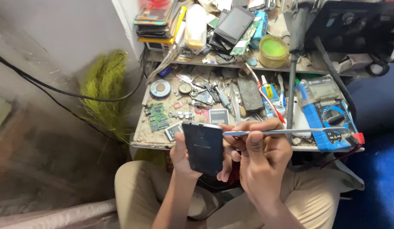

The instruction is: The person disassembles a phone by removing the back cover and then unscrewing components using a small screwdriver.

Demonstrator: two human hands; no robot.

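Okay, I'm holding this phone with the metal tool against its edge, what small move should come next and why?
Probably ease the tool's tip along the phone's side edge. The right hand holds its tip at the upper right corner, while the left hand grips the phone with its dark back facing up, apparently still closed.

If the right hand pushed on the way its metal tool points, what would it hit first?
The right hand aims the tool left; its tip already sits at the dark phone's right edge, held by the left hand, so probably the phone.
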